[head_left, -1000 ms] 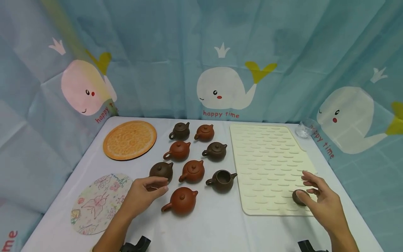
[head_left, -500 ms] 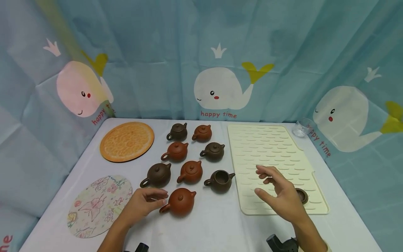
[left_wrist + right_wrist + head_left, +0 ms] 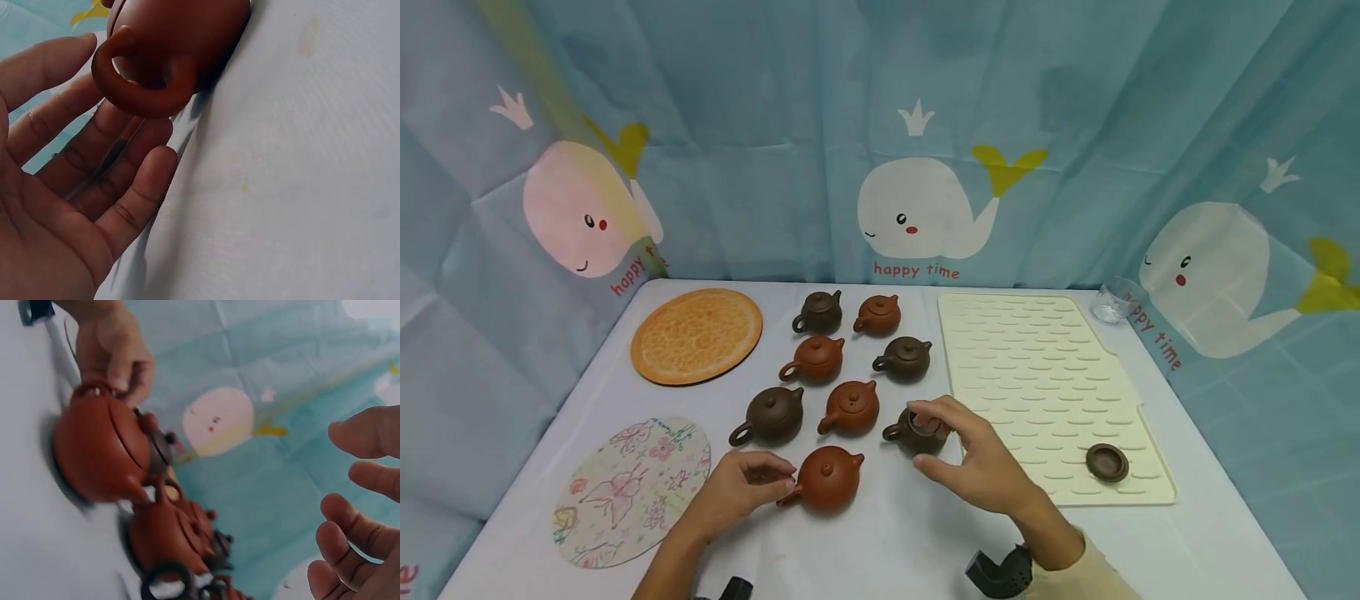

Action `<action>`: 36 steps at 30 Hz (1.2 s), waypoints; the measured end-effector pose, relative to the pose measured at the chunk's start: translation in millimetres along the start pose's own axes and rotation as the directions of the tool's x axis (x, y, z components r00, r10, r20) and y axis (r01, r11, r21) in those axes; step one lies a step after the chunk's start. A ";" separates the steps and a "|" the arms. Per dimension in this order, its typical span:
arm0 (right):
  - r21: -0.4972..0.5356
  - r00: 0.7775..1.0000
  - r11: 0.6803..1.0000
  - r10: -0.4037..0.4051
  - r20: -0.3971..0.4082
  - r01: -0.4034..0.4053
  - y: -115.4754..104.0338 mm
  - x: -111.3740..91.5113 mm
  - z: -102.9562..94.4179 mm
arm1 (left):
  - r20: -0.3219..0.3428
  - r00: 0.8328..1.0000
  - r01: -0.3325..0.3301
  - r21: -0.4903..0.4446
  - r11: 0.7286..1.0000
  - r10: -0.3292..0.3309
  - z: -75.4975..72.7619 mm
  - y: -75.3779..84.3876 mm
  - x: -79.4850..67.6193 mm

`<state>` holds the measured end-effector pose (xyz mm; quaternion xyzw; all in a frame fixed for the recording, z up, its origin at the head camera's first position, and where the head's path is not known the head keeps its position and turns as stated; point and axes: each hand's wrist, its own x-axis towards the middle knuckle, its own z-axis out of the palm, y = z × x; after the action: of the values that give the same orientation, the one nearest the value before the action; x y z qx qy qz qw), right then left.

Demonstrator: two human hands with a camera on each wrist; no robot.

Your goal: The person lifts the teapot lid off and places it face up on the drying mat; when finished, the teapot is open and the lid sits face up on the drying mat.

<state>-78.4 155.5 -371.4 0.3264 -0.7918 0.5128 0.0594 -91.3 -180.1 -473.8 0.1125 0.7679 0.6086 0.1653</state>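
Observation:
My left hand is beside the handle of the nearest reddish-brown teapot. In the left wrist view its loosely bent fingers lie close behind the ring handle, with the thumb apart from it. My right hand is held over the front right, partly hiding a lidless dark brown teapot. The right wrist view shows its fingers spread with nothing between them. A dark lid lies upside down on the cream ridged mat.
Several more lidded teapots, red-brown and dark, stand in rows behind, such as a dark one and a red one. At left lie an orange round mat and a floral oval mat. A clear cup stands back right.
My right hand has moved left from the lid on the mat to the lidless dark teapot. My left hand has shifted from near a dark teapot down to the front red teapot's handle.

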 end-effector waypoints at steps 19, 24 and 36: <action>0.029 0.992 0.999 -0.025 0.122 0.022 43.0 17.3 61.7 | 0.032 0.999 -0.001 0.012 1.000 0.001 -2.7 -8.1 -1.3; 0.028 0.984 0.998 -0.062 0.166 0.058 49.9 22.5 76.6 | 0.038 0.999 -0.012 0.005 1.000 0.011 -4.2 -9.7 -1.5; -0.060 0.962 0.998 0.017 0.273 0.000 51.3 27.8 94.4 | 0.069 0.991 -0.112 -0.038 0.993 0.115 -1.7 -15.9 2.5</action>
<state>-107.0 75.9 -443.2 0.3889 -0.8087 0.4392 -0.0431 -93.8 -184.4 -489.2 0.1746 0.7434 0.6257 0.1593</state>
